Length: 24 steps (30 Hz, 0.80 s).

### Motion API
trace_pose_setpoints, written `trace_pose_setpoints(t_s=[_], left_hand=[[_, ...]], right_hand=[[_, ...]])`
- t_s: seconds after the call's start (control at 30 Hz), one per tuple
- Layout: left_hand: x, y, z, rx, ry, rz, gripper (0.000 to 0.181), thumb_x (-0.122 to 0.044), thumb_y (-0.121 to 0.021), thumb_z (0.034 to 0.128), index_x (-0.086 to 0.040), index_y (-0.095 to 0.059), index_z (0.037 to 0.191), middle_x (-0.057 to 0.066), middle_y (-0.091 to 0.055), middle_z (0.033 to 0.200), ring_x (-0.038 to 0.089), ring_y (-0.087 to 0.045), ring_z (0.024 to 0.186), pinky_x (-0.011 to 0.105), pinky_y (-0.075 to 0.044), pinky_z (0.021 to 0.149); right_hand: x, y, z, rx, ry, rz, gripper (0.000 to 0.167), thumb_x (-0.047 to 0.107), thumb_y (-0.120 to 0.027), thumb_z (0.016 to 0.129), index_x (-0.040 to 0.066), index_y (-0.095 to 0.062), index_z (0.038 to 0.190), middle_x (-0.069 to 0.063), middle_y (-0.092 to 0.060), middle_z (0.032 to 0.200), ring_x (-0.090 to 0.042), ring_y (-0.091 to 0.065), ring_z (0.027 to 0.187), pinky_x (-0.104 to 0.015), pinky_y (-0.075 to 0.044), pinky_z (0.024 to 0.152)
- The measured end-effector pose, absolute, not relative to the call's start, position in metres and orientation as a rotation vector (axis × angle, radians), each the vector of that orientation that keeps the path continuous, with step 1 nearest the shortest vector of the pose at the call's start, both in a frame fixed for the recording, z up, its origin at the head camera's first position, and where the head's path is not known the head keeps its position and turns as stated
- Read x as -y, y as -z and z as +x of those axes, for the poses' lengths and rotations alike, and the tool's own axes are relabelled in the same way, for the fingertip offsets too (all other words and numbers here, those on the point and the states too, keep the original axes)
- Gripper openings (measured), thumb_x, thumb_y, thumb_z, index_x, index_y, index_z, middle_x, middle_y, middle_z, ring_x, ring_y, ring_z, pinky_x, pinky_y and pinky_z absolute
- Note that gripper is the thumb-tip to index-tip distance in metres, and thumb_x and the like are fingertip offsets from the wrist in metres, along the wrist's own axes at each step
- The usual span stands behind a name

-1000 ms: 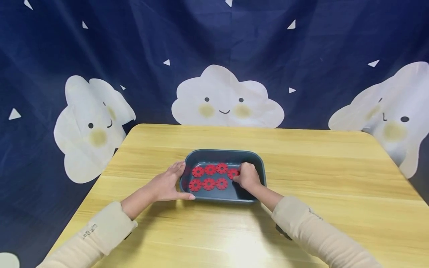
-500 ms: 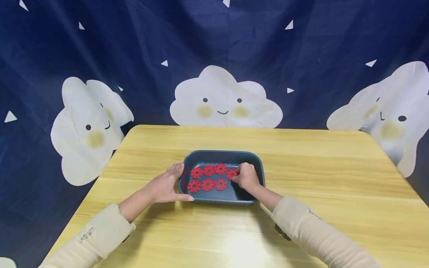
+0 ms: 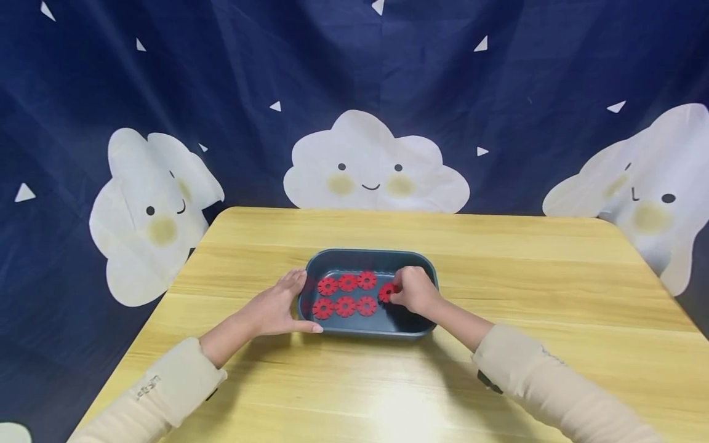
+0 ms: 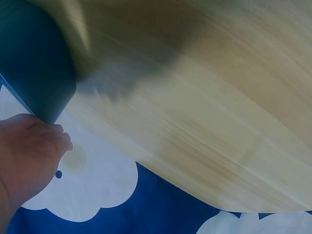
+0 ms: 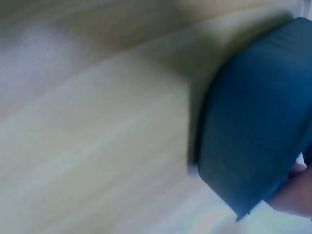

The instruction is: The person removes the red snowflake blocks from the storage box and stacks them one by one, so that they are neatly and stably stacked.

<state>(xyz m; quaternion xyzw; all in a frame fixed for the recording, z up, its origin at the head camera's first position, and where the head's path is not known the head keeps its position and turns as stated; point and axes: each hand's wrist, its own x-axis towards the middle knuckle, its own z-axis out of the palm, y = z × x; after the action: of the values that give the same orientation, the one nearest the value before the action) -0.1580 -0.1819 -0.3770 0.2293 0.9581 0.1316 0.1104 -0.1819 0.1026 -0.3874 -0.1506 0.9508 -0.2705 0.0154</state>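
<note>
A dark blue-grey plastic tray (image 3: 365, 335) sits on the table. Red notched discs, like snowflake building pieces, lie flat in it in two rows, a back-row disc (image 3: 348, 282) and a front-row disc (image 3: 345, 306) among them. My left hand (image 3: 277, 306) rests against the tray's left end, thumb stretched along the front rim. Inside the tray's right half, my right hand (image 3: 416, 290) pinches another red disc (image 3: 386, 293), which is tilted and partly covered by the fingers. In the right wrist view the tray wall (image 5: 253, 117) hides most of that hand.
The light wooden table (image 3: 498, 264) extends around the tray on all sides. Behind it hangs a dark blue curtain (image 3: 249, 61) printed with white clouds and small triangles.
My right hand has shifted slightly toward me and right, drawing the pinched disc nearer and tilting it. The left hand and tray stay in place; the head view sways a little.
</note>
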Motion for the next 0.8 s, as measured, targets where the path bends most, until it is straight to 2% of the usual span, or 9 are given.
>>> trace_pose_setpoints(t_s=[0.1,0.2,0.47,0.63,0.8], left_hand=[[0.181,0.376,-0.158,-2.813,-0.388,0.671,0.114,-0.068,-0.066,0.0678,0.005,-0.024,0.144,0.021,-0.022,0.152,0.038,-0.019,0.141,0.054,-0.032,0.105],[0.181,0.376,-0.159,-2.809,-0.389,0.663,0.114,-0.068,-0.066,0.0674,0.005,-0.024,0.144,0.022,-0.022,0.152,0.039,-0.018,0.141,0.055,-0.033,0.104],[0.182,0.375,-0.16,-2.815,-0.384,0.672,0.114,-0.067,-0.068,0.0666,0.007,-0.025,0.143,0.022,-0.023,0.151,0.041,-0.02,0.14,0.055,-0.033,0.104],[0.181,0.374,-0.16,-2.814,-0.402,0.669,0.115,-0.066,-0.069,0.0659,0.006,-0.025,0.143,0.022,-0.022,0.152,0.041,-0.019,0.14,0.054,-0.033,0.104],[0.181,0.373,-0.159,-2.805,-0.392,0.658,0.115,-0.067,-0.068,0.0661,0.006,-0.025,0.143,0.021,-0.022,0.152,0.04,-0.02,0.14,0.054,-0.034,0.104]], right_hand=[[-0.109,0.382,-0.182,-2.961,0.833,-0.576,0.017,0.005,-0.078,0.069,-0.005,-0.069,0.079,-0.01,-0.067,0.068,-0.013,-0.055,0.062,-0.025,-0.049,0.058],[-0.115,0.378,-0.182,-2.951,0.808,-0.638,0.021,0.006,-0.079,0.069,-0.006,-0.07,0.084,-0.012,-0.069,0.075,-0.016,-0.06,0.068,-0.029,-0.053,0.065],[-0.128,0.362,-0.181,-2.921,0.814,-0.73,0.02,0.005,-0.078,0.069,-0.007,-0.069,0.084,-0.014,-0.064,0.079,-0.017,-0.053,0.068,-0.025,-0.048,0.06],[-0.136,0.354,-0.179,-2.917,0.827,-0.815,0.019,0.004,-0.078,0.069,-0.006,-0.069,0.082,-0.01,-0.057,0.069,-0.015,-0.046,0.065,-0.022,-0.041,0.057],[-0.145,0.353,-0.175,-2.945,0.826,-0.868,0.019,0.003,-0.078,0.068,-0.006,-0.068,0.081,-0.008,-0.053,0.066,-0.012,-0.044,0.062,-0.023,-0.041,0.058]])
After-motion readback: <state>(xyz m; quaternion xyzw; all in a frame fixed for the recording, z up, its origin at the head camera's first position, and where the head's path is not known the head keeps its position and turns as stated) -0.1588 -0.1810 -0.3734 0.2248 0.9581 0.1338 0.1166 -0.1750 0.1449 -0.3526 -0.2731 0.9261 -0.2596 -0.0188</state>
